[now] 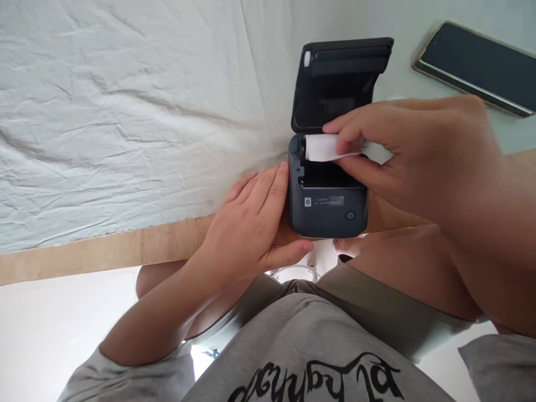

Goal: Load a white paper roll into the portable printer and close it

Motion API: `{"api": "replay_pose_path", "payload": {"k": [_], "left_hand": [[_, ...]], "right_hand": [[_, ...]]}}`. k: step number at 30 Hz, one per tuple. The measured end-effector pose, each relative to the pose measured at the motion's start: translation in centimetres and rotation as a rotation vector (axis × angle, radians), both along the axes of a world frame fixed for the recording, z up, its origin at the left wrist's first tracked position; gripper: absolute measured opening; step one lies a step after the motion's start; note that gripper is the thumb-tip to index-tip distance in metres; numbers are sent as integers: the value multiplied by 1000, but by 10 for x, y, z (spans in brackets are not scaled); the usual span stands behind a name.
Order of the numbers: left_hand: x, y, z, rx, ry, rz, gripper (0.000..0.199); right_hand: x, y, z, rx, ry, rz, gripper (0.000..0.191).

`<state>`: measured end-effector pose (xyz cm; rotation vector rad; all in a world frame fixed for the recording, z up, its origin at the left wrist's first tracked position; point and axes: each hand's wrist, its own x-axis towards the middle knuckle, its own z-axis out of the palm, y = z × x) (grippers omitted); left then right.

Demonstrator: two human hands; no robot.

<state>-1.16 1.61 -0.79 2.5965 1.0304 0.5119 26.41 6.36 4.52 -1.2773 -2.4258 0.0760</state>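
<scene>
A small dark portable label printer (329,215) sits at the table's edge with its black lid (335,89) swung up. Inside its compartment lies a white paper roll (320,148), its left end beside the inner holder. My right hand (419,139) pinches the right part of this roll between thumb and fingers, hiding that end. Against the printer's left side rests my left hand (255,218), fingers stretched out and flat, the thumb apart below the front corner. A power button and a Bluetooth mark show on the printer's front.
A dark-screened smartphone (481,64) lies at the upper right. Wrinkled pale cloth (125,111) covers the table at the left, and a bare wooden edge (167,243) runs along the near side. My legs and shirt are just below that edge.
</scene>
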Motion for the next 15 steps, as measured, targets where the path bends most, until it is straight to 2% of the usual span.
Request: {"api": "replay_pose_path", "payload": {"k": [8, 11, 14, 15], "left_hand": [[-2, 2, 0, -25, -47, -22, 108], [-1, 1, -2, 18, -94, -27, 91], [-1, 0, -4, 32, -112, -36, 68], [-1, 0, -4, 29, -119, -40, 65]], "right_hand": [[-1, -17, 5, 126, 54, 143, 21], [3, -27, -1, 109, 82, 197, 23], [16, -30, -8, -13, 105, 156, 15], [22, -29, -10, -59, 115, 130, 21]]}}
